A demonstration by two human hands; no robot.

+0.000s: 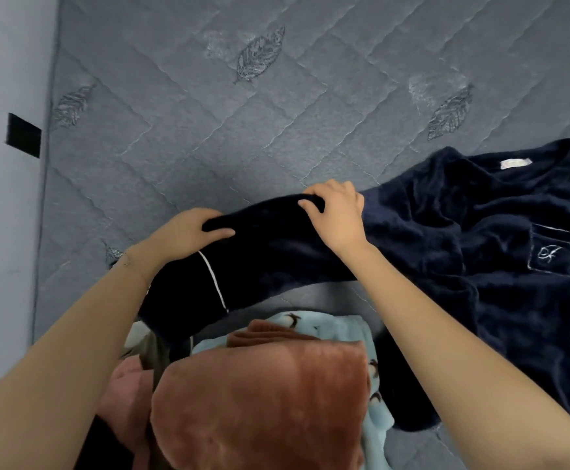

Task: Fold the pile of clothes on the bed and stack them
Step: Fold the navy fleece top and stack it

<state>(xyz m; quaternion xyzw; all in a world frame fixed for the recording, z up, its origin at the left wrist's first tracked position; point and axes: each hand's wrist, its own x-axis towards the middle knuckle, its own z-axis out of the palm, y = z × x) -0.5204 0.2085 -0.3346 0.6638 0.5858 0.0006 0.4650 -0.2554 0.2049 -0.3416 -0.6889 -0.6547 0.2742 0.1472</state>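
While both the left hand (pixel 188 232) and right hand (pixel 337 215) clutch the navy top (pixel 480 252) by its sleeve (pixel 263 242), folding seems barely begun: next, lay that sleeve inward.

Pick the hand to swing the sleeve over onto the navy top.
Left, probably. The left hand grips the sleeve near its piped cuff end; the right hand grips it nearer the navy top, so it suits pinning the fold.

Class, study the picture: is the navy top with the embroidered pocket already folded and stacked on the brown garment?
No: the navy top lies spread out on the mattress, beside the brown garment.
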